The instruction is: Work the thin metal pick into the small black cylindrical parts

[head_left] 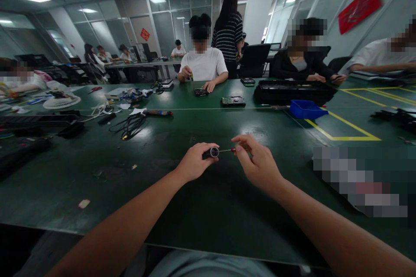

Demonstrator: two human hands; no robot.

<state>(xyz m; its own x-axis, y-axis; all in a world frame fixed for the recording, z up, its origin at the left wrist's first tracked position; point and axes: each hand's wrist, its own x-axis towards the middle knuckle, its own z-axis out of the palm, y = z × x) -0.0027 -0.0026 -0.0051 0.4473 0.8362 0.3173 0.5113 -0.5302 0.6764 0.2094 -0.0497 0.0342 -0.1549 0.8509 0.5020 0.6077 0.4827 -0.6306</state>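
Note:
My left hand is closed around a small black cylindrical part with a silver ring end, held just above the green table. My right hand pinches a thin screwdriver with a red-tipped handle between thumb and fingers. Its metal shaft points left and meets the black part. Both hands hover close together over the table's middle.
A blue bin and a long black tray lie at the right back. Black cables, a hard drive and tools lie further back. Several other people sit at the table's far side and both ends. A blurred object lies at my right.

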